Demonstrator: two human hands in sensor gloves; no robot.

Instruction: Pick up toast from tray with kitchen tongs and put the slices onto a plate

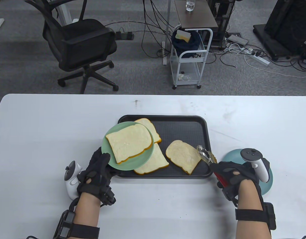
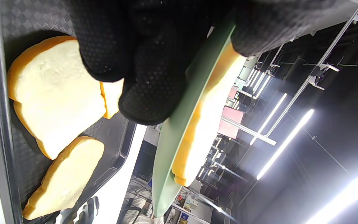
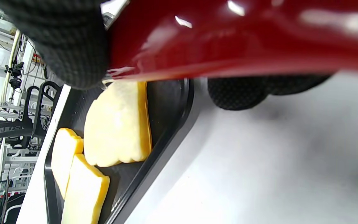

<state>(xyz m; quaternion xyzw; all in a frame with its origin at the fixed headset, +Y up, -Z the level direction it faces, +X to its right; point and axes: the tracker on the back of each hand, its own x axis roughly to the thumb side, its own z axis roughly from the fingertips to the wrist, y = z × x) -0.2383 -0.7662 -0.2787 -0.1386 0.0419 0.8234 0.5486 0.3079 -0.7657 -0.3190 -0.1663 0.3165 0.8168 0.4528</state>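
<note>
A black tray [image 1: 182,124] sits mid-table with three toast slices on it: one at the right [image 1: 182,159], one at the back left [image 1: 150,127], one at the front [image 1: 153,161]. My left hand [image 1: 103,161] grips the rim of a green plate [image 1: 143,159], raised over the tray's left part, with a toast slice [image 1: 129,143] on it. The left wrist view shows that plate [image 2: 179,124] edge-on. My right hand [image 1: 227,174] grips red-handled tongs [image 1: 205,154]. Their metal tips hold nothing and lie at the right slice's edge, over the tray's right rim.
A light blue plate [image 1: 231,155] lies on the table under my right hand, just right of the tray. Beyond the table's far edge stand an office chair [image 1: 80,47] and a white cart [image 1: 190,57]. White tabletop stretches left and right.
</note>
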